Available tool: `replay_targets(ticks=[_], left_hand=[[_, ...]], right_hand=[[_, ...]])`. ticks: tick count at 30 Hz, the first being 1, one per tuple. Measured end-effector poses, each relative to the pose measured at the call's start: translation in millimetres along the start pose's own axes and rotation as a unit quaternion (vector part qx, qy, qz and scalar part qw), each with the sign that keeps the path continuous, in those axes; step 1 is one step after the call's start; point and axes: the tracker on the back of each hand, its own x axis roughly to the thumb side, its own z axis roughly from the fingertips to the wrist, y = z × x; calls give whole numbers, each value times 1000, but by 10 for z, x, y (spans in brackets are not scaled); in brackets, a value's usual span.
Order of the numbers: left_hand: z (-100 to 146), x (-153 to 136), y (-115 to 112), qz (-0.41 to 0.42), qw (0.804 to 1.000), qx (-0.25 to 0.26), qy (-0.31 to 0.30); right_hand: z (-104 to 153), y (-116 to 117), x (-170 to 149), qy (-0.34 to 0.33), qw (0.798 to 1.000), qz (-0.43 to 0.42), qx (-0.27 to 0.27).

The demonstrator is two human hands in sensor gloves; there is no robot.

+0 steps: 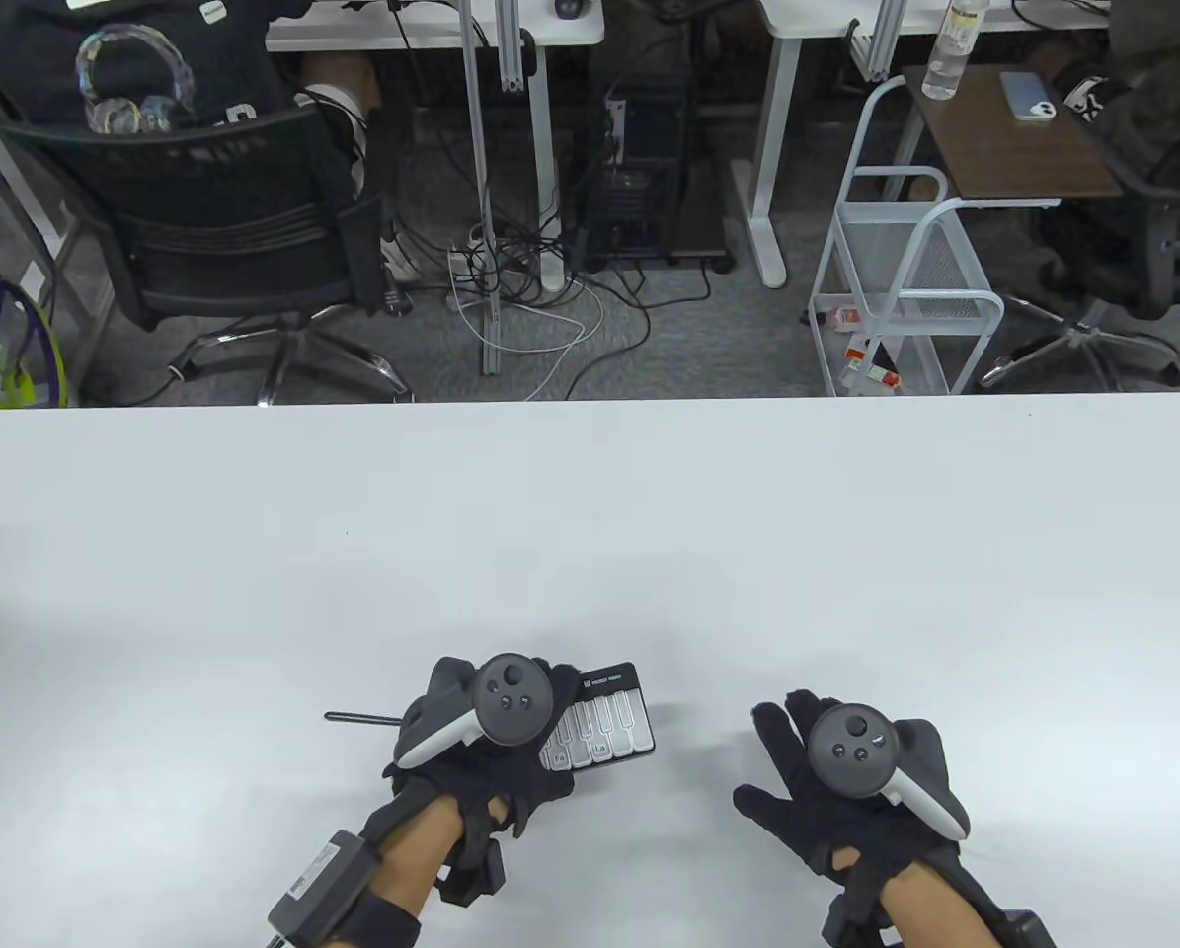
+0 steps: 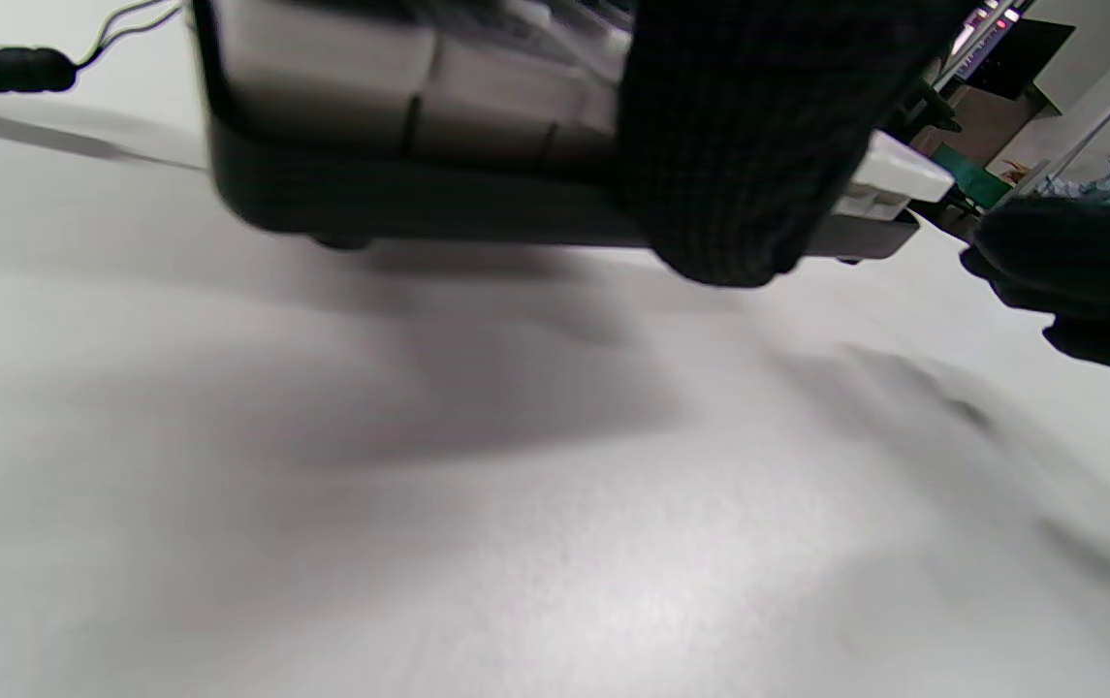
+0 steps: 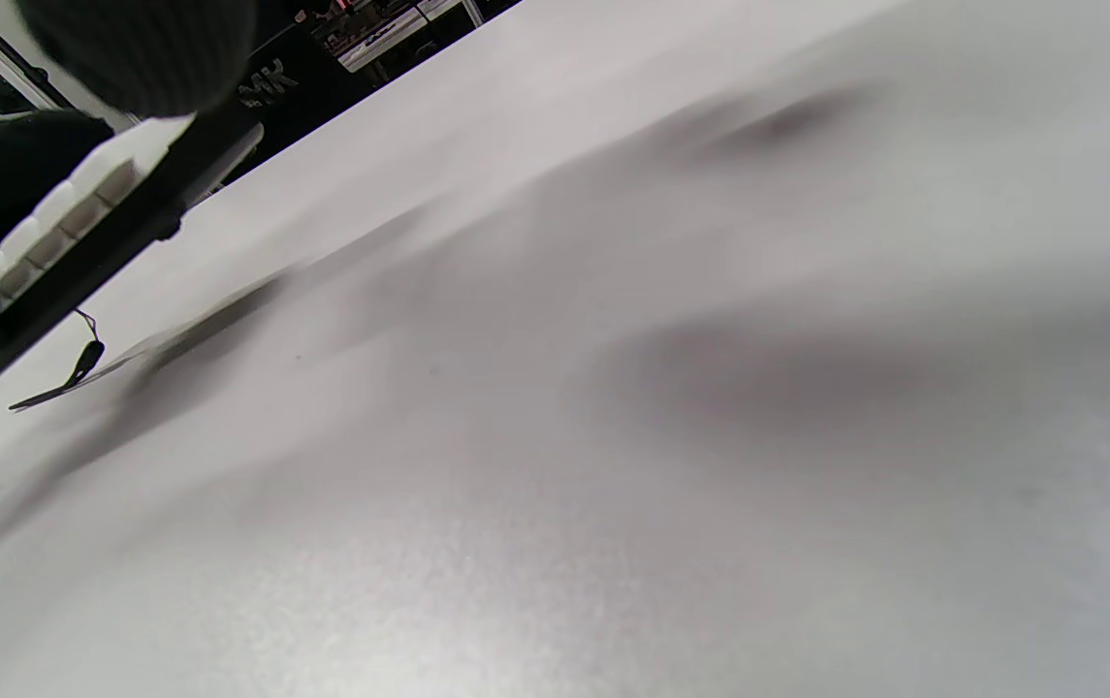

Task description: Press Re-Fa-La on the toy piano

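A small black toy piano (image 1: 609,726) with white keys lies near the table's front edge, keys labelled Fa and La showing. My left hand (image 1: 496,736) rests over the piano's left part and hides those keys. In the left wrist view one gloved finger (image 2: 739,145) lies across the keys and over the front edge of the piano (image 2: 419,126). My right hand (image 1: 797,760) lies on the table to the right of the piano, fingers spread, touching nothing else. The right wrist view shows the piano (image 3: 79,223) at the far left.
A thin black cable (image 1: 362,717) runs left from the piano along the white table (image 1: 590,533). Beyond the table's far edge stand an office chair (image 1: 224,237), desks and a white wire cart (image 1: 905,296).
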Motion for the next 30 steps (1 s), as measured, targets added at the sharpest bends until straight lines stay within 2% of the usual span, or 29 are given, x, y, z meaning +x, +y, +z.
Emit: replay_targets(ticks=[13,30], left_hand=[[-162,146,-354,-23,998,-58,-26],[-131,102,-353,-34,998,-52,-6]], right_hand=[[-8,-11,-9,0,1000,-4,0],[-15,-8,-17,1,1000,-6,1]])
